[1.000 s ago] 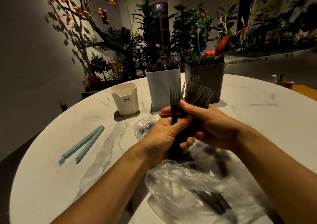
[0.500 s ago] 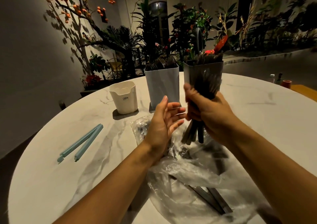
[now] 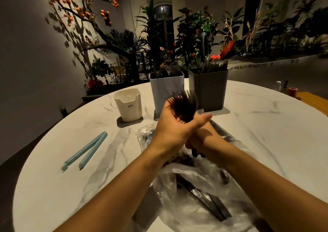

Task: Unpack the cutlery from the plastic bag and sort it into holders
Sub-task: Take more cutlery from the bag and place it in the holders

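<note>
Bundle of dark forks [image 3: 184,105] up over the middle of the round marble table [image 3: 266,134], long axis roughly upright with a slight lean, tines fanned out on top and pointing up and away toward the holders, handle ends poking out below near the wrists. Pretty motion-blurred, so no counting them.

Left hand [image 3: 174,127] cupped around the near-left side of the bundle, fingers fairly straight and pressed flat against the forks, thumb stretched out to the right across the front. Right hand [image 3: 204,139] tucked lower and mostly hidden behind the left one; wrapped round the handles by the look of it, dark handle tips sticking out underneath.

Clear plastic bag [image 3: 195,187] crumpled on the table right below the hands, with more dark cutlery [image 3: 209,201] still inside, lying flat and running diagonally from upper left to lower right.

Behind the forks: light grey holder [image 3: 166,91] with fork tines showing at the rim, dark grey holder [image 3: 209,89] just beside it on the right, also stuffed with dark cutlery. Small cream holder [image 3: 128,104] off to the left, apart from the other two. Blue bag clip [image 3: 85,151] lying open in a V on the left part of the table. Plants [image 3: 195,32] along the wall in back.
</note>
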{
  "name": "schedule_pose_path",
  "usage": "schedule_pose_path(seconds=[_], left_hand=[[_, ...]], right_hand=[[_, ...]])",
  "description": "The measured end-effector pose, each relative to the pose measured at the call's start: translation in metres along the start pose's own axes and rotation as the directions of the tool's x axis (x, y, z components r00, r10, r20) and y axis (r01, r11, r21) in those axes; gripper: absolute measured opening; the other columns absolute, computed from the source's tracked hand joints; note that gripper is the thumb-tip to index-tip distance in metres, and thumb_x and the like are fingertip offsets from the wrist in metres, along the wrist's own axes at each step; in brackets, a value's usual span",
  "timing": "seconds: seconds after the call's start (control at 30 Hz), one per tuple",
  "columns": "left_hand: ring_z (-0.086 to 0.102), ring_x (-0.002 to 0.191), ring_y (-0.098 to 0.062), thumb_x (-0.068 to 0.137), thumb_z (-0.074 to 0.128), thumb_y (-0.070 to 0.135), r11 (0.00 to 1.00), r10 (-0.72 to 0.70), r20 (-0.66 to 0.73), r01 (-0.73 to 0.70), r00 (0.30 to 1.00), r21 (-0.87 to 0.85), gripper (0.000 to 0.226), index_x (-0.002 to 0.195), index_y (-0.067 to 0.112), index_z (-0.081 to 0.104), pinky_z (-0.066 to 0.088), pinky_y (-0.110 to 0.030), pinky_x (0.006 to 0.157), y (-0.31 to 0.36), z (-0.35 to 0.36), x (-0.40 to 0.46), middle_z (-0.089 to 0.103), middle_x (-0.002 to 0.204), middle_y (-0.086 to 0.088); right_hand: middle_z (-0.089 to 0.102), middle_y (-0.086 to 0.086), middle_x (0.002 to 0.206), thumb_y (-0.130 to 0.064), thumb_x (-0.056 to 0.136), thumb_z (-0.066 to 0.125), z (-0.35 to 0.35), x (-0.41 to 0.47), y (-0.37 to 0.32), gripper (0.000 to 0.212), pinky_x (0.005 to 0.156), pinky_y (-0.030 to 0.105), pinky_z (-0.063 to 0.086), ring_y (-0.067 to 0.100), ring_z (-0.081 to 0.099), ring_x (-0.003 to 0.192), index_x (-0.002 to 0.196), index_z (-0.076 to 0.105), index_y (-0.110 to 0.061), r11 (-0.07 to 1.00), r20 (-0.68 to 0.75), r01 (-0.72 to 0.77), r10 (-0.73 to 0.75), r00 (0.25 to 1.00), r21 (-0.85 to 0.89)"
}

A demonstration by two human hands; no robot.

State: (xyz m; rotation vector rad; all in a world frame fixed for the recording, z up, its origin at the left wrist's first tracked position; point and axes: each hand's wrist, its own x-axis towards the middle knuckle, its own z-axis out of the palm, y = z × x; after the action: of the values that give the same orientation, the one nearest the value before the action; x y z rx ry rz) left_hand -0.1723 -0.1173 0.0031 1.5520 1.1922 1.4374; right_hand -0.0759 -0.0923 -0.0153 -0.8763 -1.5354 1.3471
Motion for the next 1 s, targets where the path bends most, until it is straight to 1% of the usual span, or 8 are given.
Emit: schedule_pose_path(seconds=[0.1, 0.2, 0.37, 0.5, 0.57, 0.67, 0.77, 1.0], left_hand=[[0.067, 0.089, 0.005, 0.091, 0.069, 0.034, 0.995, -0.001, -0.024, 0.003, 1.000, 0.101, 0.033, 0.117, 0.014, 0.065, 0.053, -0.013, 0.076, 0.012, -0.003, 0.007, 0.073, 0.096, 0.011], [0.070, 0.091, -0.003, 0.100, 0.057, 0.034, 0.994, -0.018, -0.011, 0.019, 1.000, 0.109, 0.029, 0.114, 0.010, 0.066, 0.056, -0.023, 0.081, 0.017, -0.009, 0.013, 0.075, 0.099, 0.006], [0.068, 0.094, -0.018, 0.100, 0.058, 0.031, 0.994, -0.053, -0.024, 0.055, 0.998, 0.090, 0.028, 0.114, 0.007, 0.065, 0.056, -0.028, 0.078, 0.031, -0.018, 0.024, 0.070, 0.103, -0.012], [0.067, 0.082, -0.020, 0.099, 0.062, 0.028, 0.994, -0.012, 0.009, 0.011, 1.000, 0.109, 0.018, 0.095, 0.011, 0.061, 0.057, -0.040, 0.076, 0.043, -0.024, 0.032, 0.065, 0.087, -0.013], [0.066, 0.082, -0.026, 0.098, 0.063, 0.028, 0.984, 0.028, 0.013, -0.030, 1.000, 0.175, 0.020, 0.088, 0.010, 0.059, 0.055, -0.050, 0.080, 0.049, -0.027, 0.036, 0.065, 0.088, -0.020], [0.069, 0.088, -0.030, 0.097, 0.065, 0.028, 0.979, 0.061, 0.022, -0.064, 0.998, 0.194, 0.016, 0.087, 0.015, 0.063, 0.057, -0.052, 0.085, 0.061, -0.031, 0.044, 0.067, 0.083, -0.011], [0.071, 0.092, -0.028, 0.095, 0.068, 0.024, 0.983, 0.050, 0.018, -0.052, 0.999, 0.178, 0.012, 0.088, 0.015, 0.066, 0.059, -0.046, 0.086, 0.071, -0.038, 0.056, 0.071, 0.089, -0.011], [0.073, 0.084, -0.017, 0.089, 0.075, 0.020, 0.984, 0.085, 0.039, -0.090, 0.996, 0.153, 0.007, 0.089, 0.014, 0.072, 0.061, -0.035, 0.080, 0.090, -0.057, 0.091, 0.076, 0.088, -0.009]], right_hand=[[0.049, 0.002, 0.064, -0.005, 0.101, 0.045, 0.002, 0.003, -0.002, 0.012, 0.041, 0.020, 0.034, 0.003, 0.044, 0.041, 0.099, 0.054, -0.012, 0.995, 0.021, 0.010, -0.008, 1.000, -0.102], [0.051, 0.010, 0.067, 0.000, 0.098, 0.043, 0.002, 0.003, -0.010, 0.022, 0.049, 0.026, 0.040, 0.014, 0.049, 0.054, 0.095, 0.057, -0.017, 0.994, 0.053, 0.047, -0.042, 0.998, -0.103], [0.069, 0.005, 0.109, -0.019, 0.099, 0.055, -0.002, 0.007, -0.032, 0.015, 0.096, 0.039, 0.054, 0.018, 0.066, 0.106, 0.108, 0.058, -0.031, 0.959, 0.211, 0.140, -0.088, 0.973, -0.247], [0.065, -0.022, 0.077, -0.011, 0.097, 0.060, -0.012, 0.011, -0.063, 0.026, 0.063, 0.005, 0.046, -0.015, 0.060, 0.069, 0.094, 0.055, -0.036, 0.888, 0.238, 0.177, -0.079, 0.968, -0.425], [0.063, -0.021, 0.058, -0.016, 0.095, 0.063, -0.017, 0.015, -0.074, 0.016, 0.053, 0.010, 0.041, -0.007, 0.056, 0.053, 0.085, 0.062, -0.028, 0.838, 0.240, 0.182, -0.062, 0.969, -0.515], [0.073, -0.010, 0.078, -0.022, 0.092, 0.068, -0.019, 0.025, -0.085, 0.008, 0.071, 0.022, 0.056, 0.005, 0.067, 0.074, 0.094, 0.072, -0.015, 0.813, 0.186, 0.166, -0.073, 0.980, -0.558], [0.062, -0.009, 0.053, -0.022, 0.092, 0.068, -0.017, 0.028, -0.100, 0.011, 0.045, 0.014, 0.041, 0.000, 0.051, 0.044, 0.085, 0.070, -0.013, 0.832, 0.157, 0.140, -0.064, 0.985, -0.537], [0.071, 0.010, 0.079, -0.027, 0.094, 0.066, -0.016, 0.053, -0.121, 0.011, 0.047, 0.017, 0.046, 0.004, 0.059, 0.052, 0.096, 0.071, -0.017, 0.807, 0.143, 0.197, -0.141, 0.980, -0.556]])
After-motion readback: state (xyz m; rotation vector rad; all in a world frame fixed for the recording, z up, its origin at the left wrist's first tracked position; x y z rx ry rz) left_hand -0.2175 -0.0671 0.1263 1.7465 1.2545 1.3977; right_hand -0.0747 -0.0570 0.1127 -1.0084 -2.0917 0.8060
